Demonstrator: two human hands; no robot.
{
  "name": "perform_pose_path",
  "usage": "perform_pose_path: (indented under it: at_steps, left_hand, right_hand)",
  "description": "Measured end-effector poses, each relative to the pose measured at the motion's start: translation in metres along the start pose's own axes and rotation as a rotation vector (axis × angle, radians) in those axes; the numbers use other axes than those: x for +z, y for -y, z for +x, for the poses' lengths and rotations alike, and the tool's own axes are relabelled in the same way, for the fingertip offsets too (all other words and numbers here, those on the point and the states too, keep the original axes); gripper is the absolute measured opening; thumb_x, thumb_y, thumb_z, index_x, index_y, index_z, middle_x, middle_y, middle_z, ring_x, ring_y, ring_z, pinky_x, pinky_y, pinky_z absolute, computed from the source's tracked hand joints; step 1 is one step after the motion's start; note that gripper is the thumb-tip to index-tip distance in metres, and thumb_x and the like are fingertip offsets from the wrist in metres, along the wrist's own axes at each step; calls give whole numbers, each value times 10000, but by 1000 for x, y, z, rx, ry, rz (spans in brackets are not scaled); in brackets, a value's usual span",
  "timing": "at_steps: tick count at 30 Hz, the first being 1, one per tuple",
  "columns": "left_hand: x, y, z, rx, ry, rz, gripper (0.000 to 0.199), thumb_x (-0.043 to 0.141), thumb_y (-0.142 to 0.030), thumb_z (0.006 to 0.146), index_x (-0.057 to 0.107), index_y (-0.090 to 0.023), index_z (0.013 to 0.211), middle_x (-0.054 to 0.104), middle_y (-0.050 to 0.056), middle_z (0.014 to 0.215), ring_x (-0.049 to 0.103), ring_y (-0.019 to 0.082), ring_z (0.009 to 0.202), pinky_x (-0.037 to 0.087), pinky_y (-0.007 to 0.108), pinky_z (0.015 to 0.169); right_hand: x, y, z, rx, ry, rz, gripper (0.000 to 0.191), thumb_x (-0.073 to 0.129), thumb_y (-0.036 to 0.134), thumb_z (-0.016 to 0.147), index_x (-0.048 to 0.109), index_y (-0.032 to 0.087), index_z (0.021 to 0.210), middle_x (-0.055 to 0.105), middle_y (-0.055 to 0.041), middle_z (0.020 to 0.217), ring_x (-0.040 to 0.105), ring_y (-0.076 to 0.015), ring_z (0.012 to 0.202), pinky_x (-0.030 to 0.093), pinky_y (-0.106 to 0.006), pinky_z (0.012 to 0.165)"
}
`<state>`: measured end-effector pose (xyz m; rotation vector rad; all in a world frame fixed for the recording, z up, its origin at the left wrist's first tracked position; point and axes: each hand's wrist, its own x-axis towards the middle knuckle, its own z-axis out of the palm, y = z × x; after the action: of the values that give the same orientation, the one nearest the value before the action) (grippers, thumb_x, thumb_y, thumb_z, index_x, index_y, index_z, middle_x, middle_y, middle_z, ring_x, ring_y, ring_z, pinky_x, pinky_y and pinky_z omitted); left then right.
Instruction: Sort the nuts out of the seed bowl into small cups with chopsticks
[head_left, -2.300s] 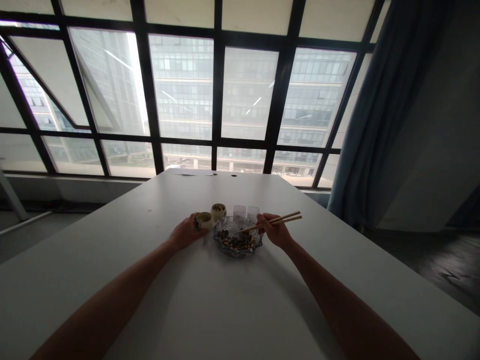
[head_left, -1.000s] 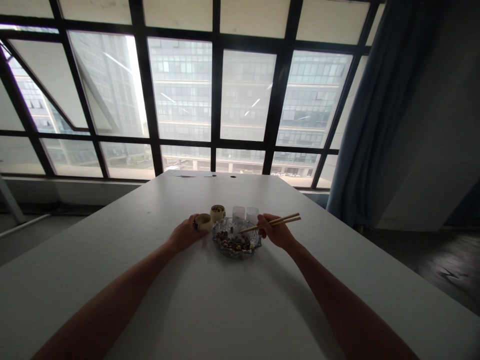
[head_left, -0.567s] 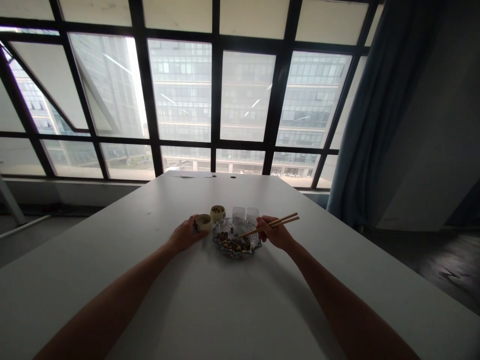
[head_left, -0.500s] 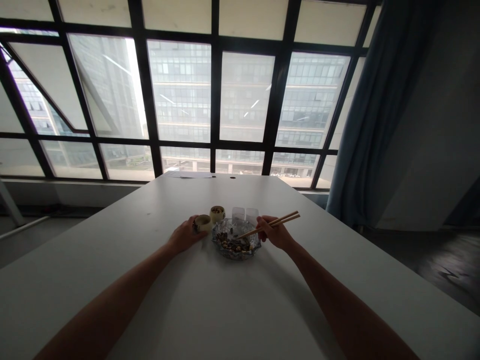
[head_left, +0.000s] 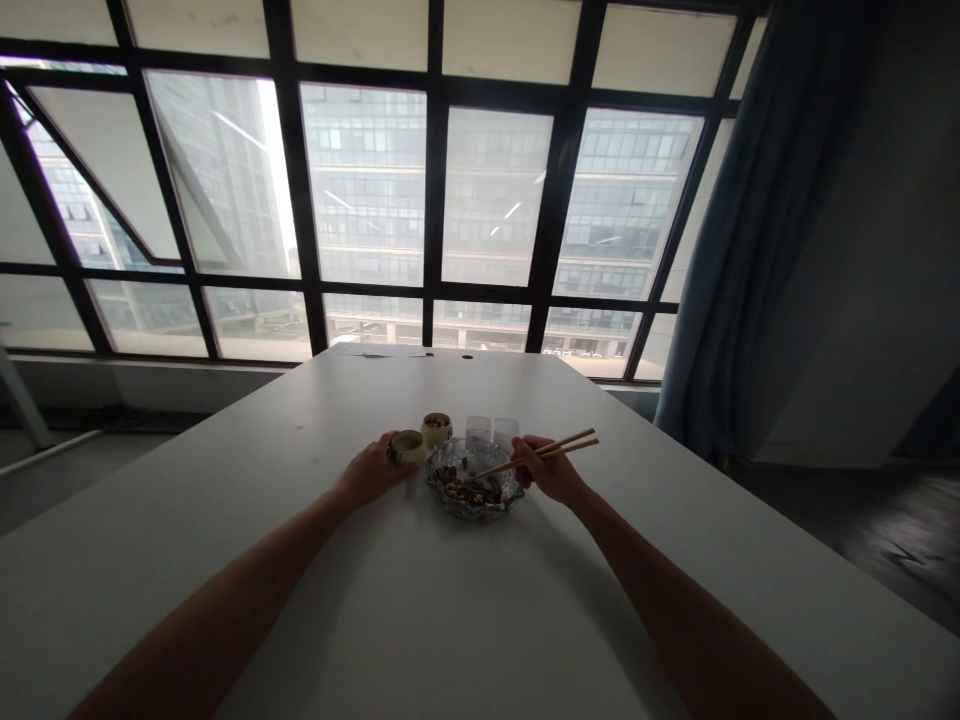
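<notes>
My left hand [head_left: 373, 470] is wrapped round a small cream cup [head_left: 409, 447], held beside the left rim of a glass bowl [head_left: 474, 510]. In my right hand [head_left: 546, 468] is a pair of wooden chopsticks [head_left: 566, 443], their tips down inside the bowl. Dark and light pieces that look like nuts or seeds [head_left: 480, 494] lie in the bowl, mostly along its near side. Whether the chopstick tips pinch a piece is too small to tell. Just behind the held cup stands a second cream cup [head_left: 435, 432] with brownish pieces in it.
Two clear plastic cups [head_left: 492, 430] stand behind the bowl. Papers [head_left: 382, 350] lie at the far end of the white table [head_left: 420, 620], near a small dark round spot [head_left: 467, 357]. Windows rise beyond the table, and a blue curtain [head_left: 720, 300] hangs at the right.
The rear ends of the chopsticks have spread a little apart. Both hands stay nearly in place, and the view has shifted slightly.
</notes>
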<state>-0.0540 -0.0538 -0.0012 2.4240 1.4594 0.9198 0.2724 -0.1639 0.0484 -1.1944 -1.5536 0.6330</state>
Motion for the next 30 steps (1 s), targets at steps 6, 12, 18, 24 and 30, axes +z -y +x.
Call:
perform_pose_path:
  at_steps: [6, 12, 18, 24, 30]
  left_hand:
    - [1, 1, 1, 14, -15, 3, 784, 657, -660, 772, 497, -207, 1391, 700, 140, 1238, 686, 340, 1105, 570, 429, 897]
    - [0, 1, 0, 9, -15, -4, 770, 669, -645, 770, 499, -214, 1384, 703, 136, 1232, 690, 328, 1087, 566, 412, 887]
    - [2, 3, 1, 19, -26, 4, 769, 661, -646, 776, 495, -211, 1388, 709, 137, 1216, 692, 322, 1080, 558, 405, 891]
    - [3, 5, 2, 12, -12, 10, 795, 663, -660, 769, 491, -197, 1392, 697, 151, 1240, 686, 332, 1096, 564, 415, 890]
    - [4, 6, 2, 23, -22, 11, 765, 667, -644, 774, 497, -208, 1379, 705, 136, 1219, 690, 324, 1080, 561, 413, 887]
  right_hand:
    - [2, -7, 3, -41, -91, 11, 578, 557, 748, 840, 621, 188, 716, 656, -32, 565, 582, -146, 447, 460, -256, 437]
    - [8, -9, 0, -109, -15, -187, 522, 560, 661, 889, 644, 193, 674, 717, -54, 632, 618, -162, 539, 455, -256, 507]
    - [8, -5, 3, -46, -28, -29, 606, 509, 736, 868, 656, 184, 666, 665, -51, 511, 619, -179, 497, 483, -283, 527]
    - [-6, 3, 3, -78, -104, -168, 597, 543, 727, 851, 640, 191, 605, 655, -53, 512, 622, -182, 502, 484, -289, 531]
    - [-16, 11, 1, -43, -104, -91, 576, 568, 693, 851, 642, 179, 601, 609, -37, 455, 570, -158, 439, 444, -269, 470]
